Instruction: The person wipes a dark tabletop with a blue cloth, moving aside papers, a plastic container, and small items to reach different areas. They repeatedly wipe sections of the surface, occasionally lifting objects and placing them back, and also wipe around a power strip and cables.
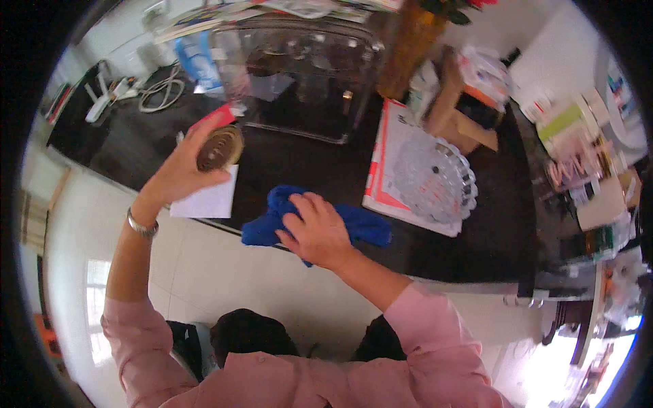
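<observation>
My left hand (186,163), with a silver-coloured band at its wrist, curls around a round brown and gold object (220,149). Ring-like grooves mark its face, but blur hides what it is exactly. Against my left fingers lies a small red item (218,118); whether I grip it too is unclear. A white sheet of paper (206,201) sticks out beneath this hand at the front edge of the dark tabletop (306,163). Pressing down on a crumpled blue cloth (365,224), my right hand (316,229) rests at the same edge, its fingers bent into the fabric.
A scalloped clear glass dish (433,178) sits on red-and-white printed papers (377,188) to the right. Behind stands a transparent case (306,86), beside a brown vase (410,46) and an opened cardboard box (467,122). A coiled white cable (162,94) lies at the back left.
</observation>
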`<move>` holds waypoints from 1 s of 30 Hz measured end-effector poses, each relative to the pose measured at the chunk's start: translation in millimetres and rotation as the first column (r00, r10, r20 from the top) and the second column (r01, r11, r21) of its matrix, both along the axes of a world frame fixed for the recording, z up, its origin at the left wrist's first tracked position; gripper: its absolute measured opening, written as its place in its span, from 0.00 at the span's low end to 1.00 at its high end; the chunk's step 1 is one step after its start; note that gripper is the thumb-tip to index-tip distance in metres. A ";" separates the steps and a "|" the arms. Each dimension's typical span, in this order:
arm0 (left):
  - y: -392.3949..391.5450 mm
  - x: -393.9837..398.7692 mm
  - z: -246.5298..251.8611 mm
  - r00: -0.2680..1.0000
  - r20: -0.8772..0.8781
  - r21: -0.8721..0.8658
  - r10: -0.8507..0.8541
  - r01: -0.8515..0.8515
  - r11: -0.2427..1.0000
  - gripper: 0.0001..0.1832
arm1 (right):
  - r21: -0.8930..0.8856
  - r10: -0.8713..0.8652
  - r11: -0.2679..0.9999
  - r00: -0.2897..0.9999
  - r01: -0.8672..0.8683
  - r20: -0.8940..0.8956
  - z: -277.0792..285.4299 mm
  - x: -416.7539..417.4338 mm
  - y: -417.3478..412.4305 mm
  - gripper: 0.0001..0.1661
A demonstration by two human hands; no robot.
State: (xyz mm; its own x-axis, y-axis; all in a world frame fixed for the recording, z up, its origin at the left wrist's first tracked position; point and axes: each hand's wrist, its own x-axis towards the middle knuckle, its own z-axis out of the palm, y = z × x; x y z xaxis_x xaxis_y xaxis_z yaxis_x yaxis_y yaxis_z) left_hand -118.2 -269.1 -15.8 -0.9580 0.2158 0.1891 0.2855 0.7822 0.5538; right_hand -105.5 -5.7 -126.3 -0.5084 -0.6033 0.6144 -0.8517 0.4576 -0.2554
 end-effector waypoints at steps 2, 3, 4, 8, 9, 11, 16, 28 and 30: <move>59.1 1.6 19.1 0.980 0.021 -0.047 -0.196 0.197 0.979 0.49 | 0.011 0.000 1.000 1.000 0.000 0.019 0.4 -2.9 1.9 0.15; 83.3 5.8 20.8 0.966 0.009 -0.084 -0.257 0.257 0.963 0.49 | 0.015 0.011 1.000 0.999 -0.012 0.032 -4.9 2.2 0.5 0.15; 103.8 3.6 17.7 0.944 -0.020 -0.095 -0.329 0.326 0.941 0.48 | 0.032 0.017 0.999 0.991 -0.021 0.131 -10.5 6.6 -2.2 0.15; 197.6 3.5 13.8 0.806 -0.028 -0.162 -0.591 0.580 0.799 0.45 | -0.149 0.080 0.988 0.956 -0.038 0.283 -42.8 21.3 -43.2 0.19; 219.6 6.0 9.8 0.769 0.001 -0.181 -0.639 0.629 0.756 0.43 | -0.219 0.125 0.974 0.946 -0.059 0.300 -45.1 24.4 -42.1 0.19; 261.7 7.3 -5.4 0.671 -0.005 -0.120 -0.741 0.736 0.667 0.41 | -0.330 0.223 0.938 0.909 -0.102 0.353 -33.2 23.3 -28.3 0.19; 276.7 5.6 10.3 0.723 -0.208 -0.118 -0.659 0.650 0.751 0.40 | -0.256 0.287 0.951 0.795 -0.171 0.535 34.0 54.1 13.0 0.15; 177.4 19.3 39.8 0.905 -0.142 0.084 -0.402 0.416 0.906 0.36 | 0.420 -0.662 0.679 0.749 0.602 -0.003 31.8 73.3 161.7 0.15; 177.0 21.8 39.5 0.897 -0.148 0.108 -0.415 0.432 0.895 0.35 | 0.419 -0.569 0.752 0.822 0.509 0.022 26.7 67.4 156.3 0.11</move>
State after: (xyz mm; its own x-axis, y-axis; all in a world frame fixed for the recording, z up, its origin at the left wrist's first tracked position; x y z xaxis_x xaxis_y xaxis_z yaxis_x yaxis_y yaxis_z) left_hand -96.4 -92.1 23.7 -0.7499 0.5608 0.3510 0.6429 0.4926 0.5865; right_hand -38.1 150.6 -99.6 -0.8818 -0.3692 0.2935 -0.4021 0.9137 -0.0587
